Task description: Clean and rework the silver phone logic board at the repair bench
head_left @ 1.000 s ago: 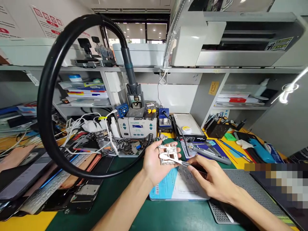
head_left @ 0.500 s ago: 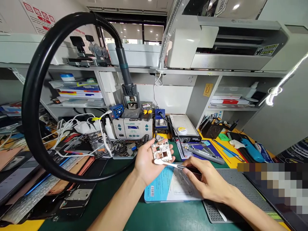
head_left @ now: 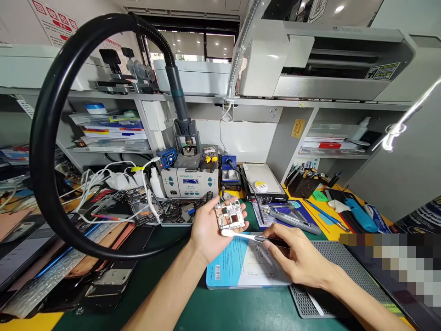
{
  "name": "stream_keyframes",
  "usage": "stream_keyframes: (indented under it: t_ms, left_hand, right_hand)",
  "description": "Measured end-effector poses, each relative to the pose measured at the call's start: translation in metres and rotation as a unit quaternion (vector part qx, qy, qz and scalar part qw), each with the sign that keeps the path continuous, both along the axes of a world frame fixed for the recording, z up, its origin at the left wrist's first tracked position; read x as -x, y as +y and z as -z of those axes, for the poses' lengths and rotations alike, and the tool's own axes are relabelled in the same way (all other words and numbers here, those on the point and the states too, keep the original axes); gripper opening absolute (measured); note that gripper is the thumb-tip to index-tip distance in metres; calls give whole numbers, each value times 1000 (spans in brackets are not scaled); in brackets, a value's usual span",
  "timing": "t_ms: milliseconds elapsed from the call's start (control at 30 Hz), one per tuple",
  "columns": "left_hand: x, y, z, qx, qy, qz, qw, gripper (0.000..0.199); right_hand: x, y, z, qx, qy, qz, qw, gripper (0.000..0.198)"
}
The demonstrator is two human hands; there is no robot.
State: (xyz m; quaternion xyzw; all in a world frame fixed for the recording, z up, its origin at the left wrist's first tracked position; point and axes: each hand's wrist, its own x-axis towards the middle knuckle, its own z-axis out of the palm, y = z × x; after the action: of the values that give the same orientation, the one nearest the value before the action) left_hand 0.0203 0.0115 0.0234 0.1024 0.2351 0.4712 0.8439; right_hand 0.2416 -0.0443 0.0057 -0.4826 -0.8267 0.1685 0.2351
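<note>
On left hand (head_left: 206, 230), one circuit board (head_left: 229, 217)

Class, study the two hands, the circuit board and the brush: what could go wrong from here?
The circuit board lies on the open left hand, so a push might tip it onto the blue-and-white package below. The brush in the right hand is at the board's near edge; a slip might jab the hand beneath.

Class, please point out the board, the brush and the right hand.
Board (head_left: 229, 214): head view, near its centre.
Brush (head_left: 248, 236): head view, on its white neck.
Right hand (head_left: 302, 257): head view, on its back.
</note>
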Motion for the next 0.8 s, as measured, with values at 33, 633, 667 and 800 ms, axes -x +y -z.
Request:
stream_keyframes:
  t_ms: [33, 633, 667, 800]
  left_hand:
    - [0, 0, 0, -1, -1, 1, 1000, 43]
    - [-2, 1, 4, -10, -25, -1, 1000, 42]
    - [-2, 1, 5, -10, -26, 3, 1000, 43]
    - [-3, 1, 9, -14, -37, 17, 999, 47]
  right_hand:
    - [-1, 1, -1, 0, 0, 2, 1000, 16]
    - [-12, 9, -5, 21, 12, 31, 999, 20]
    - [-11, 8, -3, 24, 19, 33, 999, 21]
    - [-6, 4, 9, 31, 43, 22, 998, 21]
